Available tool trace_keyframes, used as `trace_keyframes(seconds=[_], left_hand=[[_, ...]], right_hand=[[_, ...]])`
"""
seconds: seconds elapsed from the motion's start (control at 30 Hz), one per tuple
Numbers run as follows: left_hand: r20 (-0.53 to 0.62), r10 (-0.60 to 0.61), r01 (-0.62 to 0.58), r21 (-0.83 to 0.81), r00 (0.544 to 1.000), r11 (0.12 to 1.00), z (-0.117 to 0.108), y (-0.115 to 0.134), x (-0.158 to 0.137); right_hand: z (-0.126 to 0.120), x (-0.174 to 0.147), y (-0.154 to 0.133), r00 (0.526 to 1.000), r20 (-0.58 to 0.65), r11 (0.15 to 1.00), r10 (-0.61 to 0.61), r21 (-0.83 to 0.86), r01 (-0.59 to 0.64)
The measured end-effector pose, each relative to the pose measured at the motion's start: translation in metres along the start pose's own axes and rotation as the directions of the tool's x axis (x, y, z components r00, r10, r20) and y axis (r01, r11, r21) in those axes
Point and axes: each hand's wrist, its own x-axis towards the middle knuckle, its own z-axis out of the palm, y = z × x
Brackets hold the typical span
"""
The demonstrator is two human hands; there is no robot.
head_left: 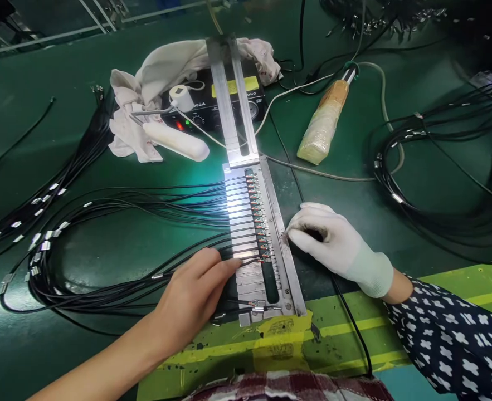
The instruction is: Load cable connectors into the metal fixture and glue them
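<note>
A metal slotted fixture (pixel 252 284) lies lengthwise on the table, with several black cables (pixel 204 240) laid across it in a row. Their stripped ends, with small coloured wires (pixel 264 248), sit over the slot. My left hand (pixel 195 284), bare, pinches one black cable near the lower part of this row. At the fixture's right edge is my right hand (pixel 333 239) in a white glove, thumb and forefinger pressed together; anything between them is too small to make out. Two loose cable ends (pixel 259 306) rest on the fixture's near end.
Behind the fixture stands a black control box (pixel 229 111) draped with white cloth (pixel 174 61). A white lamp (pixel 176 142) shines nearby. Right of it lies a tape-wrapped handled tool (pixel 325 122). Cable bundles lie left (pixel 40 262) and right (pixel 404 200). Yellow-green tape (pixel 354 328) covers the front edge.
</note>
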Motion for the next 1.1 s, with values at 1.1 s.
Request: trace_keyframes(seconds=[1.1], left_hand=[[0.282,0.105,-0.196,0.318,0.954,0.928,-0.011,-0.003,-0.007]], right_hand=[[-0.003,0.001,0.001,1.0,0.013,1.0,0.017,-0.009,-0.017]])
